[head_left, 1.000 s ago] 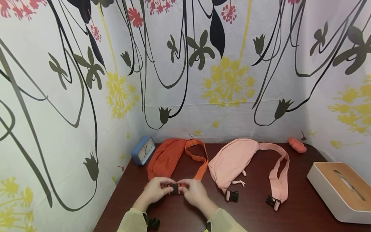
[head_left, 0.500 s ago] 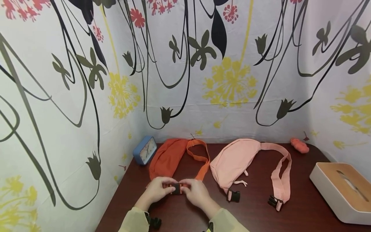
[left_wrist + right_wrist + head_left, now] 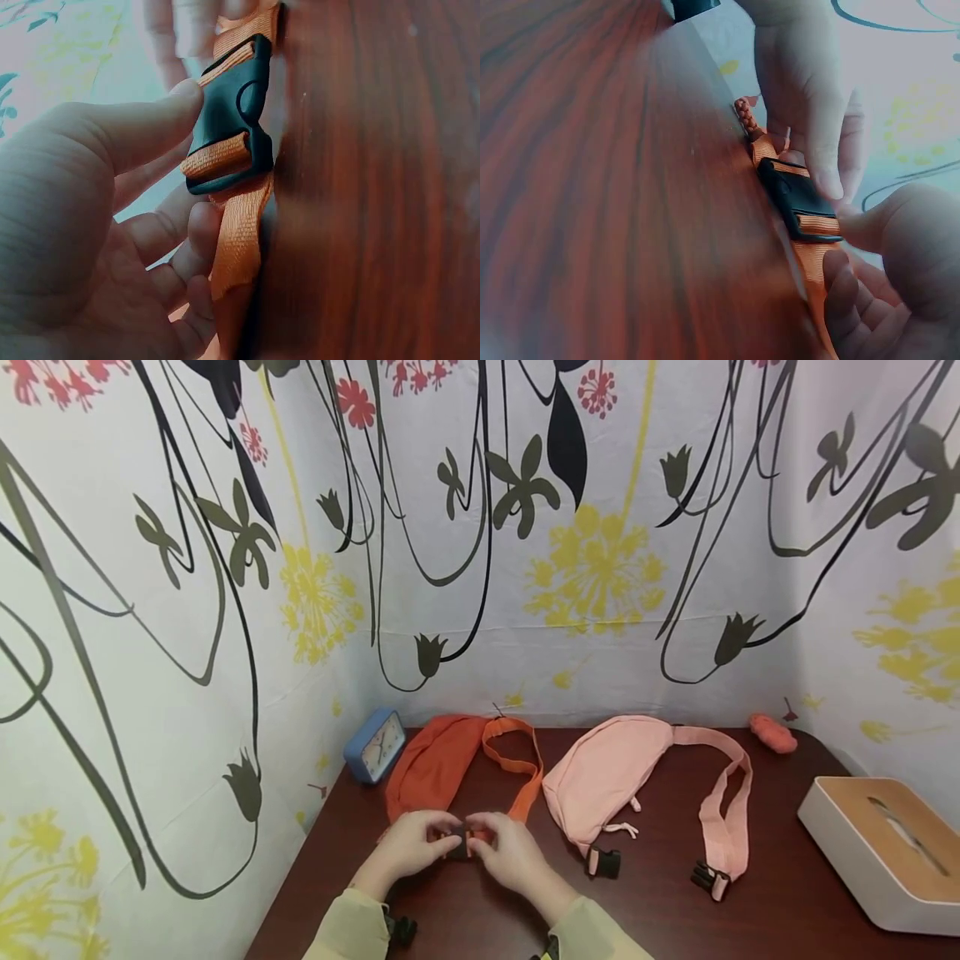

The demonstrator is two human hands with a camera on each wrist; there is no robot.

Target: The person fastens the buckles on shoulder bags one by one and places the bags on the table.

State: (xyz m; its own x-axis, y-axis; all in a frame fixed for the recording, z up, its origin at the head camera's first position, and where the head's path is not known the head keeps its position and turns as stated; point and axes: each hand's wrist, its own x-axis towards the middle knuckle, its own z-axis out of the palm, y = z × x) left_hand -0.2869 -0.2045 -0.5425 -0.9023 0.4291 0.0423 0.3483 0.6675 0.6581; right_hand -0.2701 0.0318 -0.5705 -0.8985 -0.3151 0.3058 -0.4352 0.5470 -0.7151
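Observation:
A black side-release buckle (image 3: 459,847) joins the two orange strap ends of an orange waist bag (image 3: 435,764). The buckle (image 3: 229,112) looks fastened, its halves together. My left hand (image 3: 412,847) pinches it, thumb on its face and fingers behind. My right hand (image 3: 517,856) is at its other end, thumb by the edge and fingers curled near the webbing. In the right wrist view, the orange strap (image 3: 814,274) runs down past the right fingers. The bag lies behind the hands, its strap looped on the right.
A pink waist bag (image 3: 607,777) lies to the right, its buckle halves (image 3: 603,862) apart. A blue clock (image 3: 375,746) stands at the back left. A coral-coloured lump (image 3: 772,733) is at the back right, and a wood-topped tissue box (image 3: 885,852) at the table's right edge.
Both hands have stayed at the buckle and risen slightly in view. The index fingers lift a little away from the thumbs, showing more orange strap. The bags have not moved.

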